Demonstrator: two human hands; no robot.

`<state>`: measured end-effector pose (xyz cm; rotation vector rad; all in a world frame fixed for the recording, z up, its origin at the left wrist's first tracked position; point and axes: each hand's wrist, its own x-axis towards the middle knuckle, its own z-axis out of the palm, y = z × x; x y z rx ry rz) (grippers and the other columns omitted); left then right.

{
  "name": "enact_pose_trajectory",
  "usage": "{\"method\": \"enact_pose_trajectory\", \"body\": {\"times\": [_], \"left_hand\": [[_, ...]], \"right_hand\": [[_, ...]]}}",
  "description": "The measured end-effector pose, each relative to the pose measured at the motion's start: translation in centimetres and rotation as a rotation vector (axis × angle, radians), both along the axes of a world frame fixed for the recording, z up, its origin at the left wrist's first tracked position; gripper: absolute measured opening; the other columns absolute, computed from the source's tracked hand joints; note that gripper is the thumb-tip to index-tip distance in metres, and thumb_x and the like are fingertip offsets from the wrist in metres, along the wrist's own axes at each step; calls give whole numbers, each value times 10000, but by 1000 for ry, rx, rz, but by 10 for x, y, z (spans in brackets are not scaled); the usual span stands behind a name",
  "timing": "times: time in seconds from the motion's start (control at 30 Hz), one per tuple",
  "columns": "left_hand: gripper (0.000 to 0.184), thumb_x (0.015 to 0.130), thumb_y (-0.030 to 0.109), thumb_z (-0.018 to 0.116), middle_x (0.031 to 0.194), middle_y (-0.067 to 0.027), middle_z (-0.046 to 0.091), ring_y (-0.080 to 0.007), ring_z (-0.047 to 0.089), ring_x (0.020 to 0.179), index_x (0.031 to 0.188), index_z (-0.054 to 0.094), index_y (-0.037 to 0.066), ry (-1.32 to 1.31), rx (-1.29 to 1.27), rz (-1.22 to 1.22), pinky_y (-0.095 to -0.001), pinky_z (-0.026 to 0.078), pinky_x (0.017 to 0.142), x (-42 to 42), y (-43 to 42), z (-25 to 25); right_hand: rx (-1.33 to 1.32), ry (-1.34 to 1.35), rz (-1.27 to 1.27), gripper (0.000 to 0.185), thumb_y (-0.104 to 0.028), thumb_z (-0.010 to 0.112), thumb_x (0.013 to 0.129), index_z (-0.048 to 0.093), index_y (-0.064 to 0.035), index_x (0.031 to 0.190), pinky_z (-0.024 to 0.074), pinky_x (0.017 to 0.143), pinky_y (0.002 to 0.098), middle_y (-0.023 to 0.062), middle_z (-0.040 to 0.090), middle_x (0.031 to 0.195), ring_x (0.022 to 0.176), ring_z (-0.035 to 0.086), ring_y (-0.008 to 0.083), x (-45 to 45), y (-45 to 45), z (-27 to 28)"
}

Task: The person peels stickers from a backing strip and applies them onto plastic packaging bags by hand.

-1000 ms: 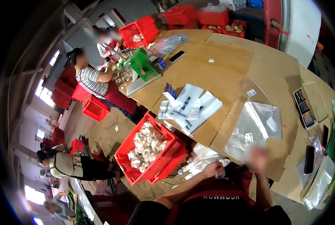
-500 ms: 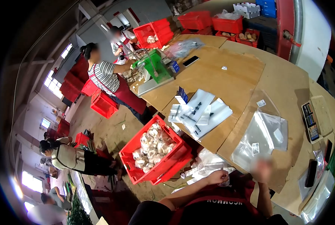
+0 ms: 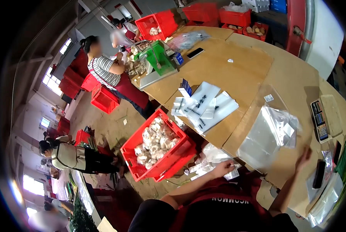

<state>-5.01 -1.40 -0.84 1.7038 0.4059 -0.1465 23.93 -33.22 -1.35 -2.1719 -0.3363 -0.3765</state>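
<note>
My left hand (image 3: 222, 169) has its fingers curled by a white printed label (image 3: 232, 175), but I can't say if they grip it; my right hand (image 3: 304, 156) is blurry over the flat brown worktop (image 3: 294, 79), so I can't say if its fingers are wide or narrow; the thin, clear, flat plastic bags (image 3: 260, 133) lie on the worktop, near its edge and between my hands; my arm could brush them and make them slide off; a quick pull could make the slippery bags stick together or tear.
</note>
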Motion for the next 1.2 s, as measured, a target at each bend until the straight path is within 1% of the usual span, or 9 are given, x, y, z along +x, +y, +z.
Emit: {"method": "enact_pose_trajectory", "body": {"times": [0.1, 0.17, 0.23, 0.27, 0.33, 0.4, 0.87, 0.97, 1.2], "left_hand": [[127, 818, 161, 553, 614, 8, 456, -64, 395, 554, 828, 500, 46, -71, -127, 46, -249, 343, 490, 3, 1, -17], [76, 832, 113, 544, 643, 27, 452, -44, 388, 569, 838, 509, 46, -142, -356, 102, -215, 332, 496, 10, -3, 0], [82, 833, 115, 545, 648, 27, 451, -44, 390, 573, 855, 511, 43, -171, -276, 56, -215, 335, 503, 18, -8, -6], [91, 835, 117, 546, 652, 27, 450, -45, 392, 577, 872, 513, 41, -190, -191, 10, -215, 339, 510, 21, -8, -9], [117, 828, 102, 544, 647, -30, 461, -87, 420, 590, 922, 514, 39, -189, 37, -42, -249, 371, 543, 29, -14, 23], [145, 823, 114, 552, 675, -69, 504, -126, 465, 625, 933, 513, 29, -288, -16, -57, -270, 395, 579, 35, -19, 32], [173, 801, 142, 580, 726, -129, 583, -161, 547, 631, 935, 564, 32, -347, 179, -46, -291, 444, 600, 46, -19, 45], [197, 785, 186, 603, 648, -70, 584, -112, 521, 561, 918, 581, 44, -31, -8, -30, -271, 434, 526, 50, -19, 32], [164, 819, 133, 574, 674, -32, 593, -59, 511, 579, 881, 569, -18, 117, -95, -27, -225, 424, 525, 52, -12, 46]], "right_hand": [[416, -106, -332, 252, -215, 473, 879, 526, -3, 1005, 394, 795, 255, 83, 543, 966, 885, 509, 167, 12, 5, 37], [460, -5, -78, 203, -174, 499, 857, 527, -15, 980, 405, 746, 248, 61, 542, 879, 818, 515, 165, -18, 39, 58], [69, 168, 267, 171, -147, 509, 838, 534, -35, 966, 402, 736, 250, 46, 543, 874, 823, 509, 144, -84, 85, 119], [-87, 3, 281, 165, -147, 518, 825, 536, -44, 951, 399, 723, 242, 28, 542, 853, 804, 507, 121, -89, 95, 82], [44, 648, 692, 141, -143, 543, 820, 559, -36, 911, 409, 694, 255, 8, 536, 772, 761, 503, 102, -119, 126, 88], [234, 778, 945, 156, -142, 579, 804, 567, 2, 865, 408, 590, 217, -3, 553, 734, 675, 481, 53, -136, 138, 37], [492, 1175, 674, 42, -39, 609, 737, 570, -51, 748, 346, 552, 189, -28, 519, 677, 634, 448, 46, -154, 142, 34], [310, 836, 827, 83, -78, 618, 750, 548, -35, 735, 380, 542, 206, -29, 511, 647, 611, 457, 53, -136, 142, 53], [0, 400, 412, 172, -216, 668, 714, 577, -72, 739, 426, 524, 283, 69, 569, 643, 575, 545, 154, -68, 153, 26]]}}
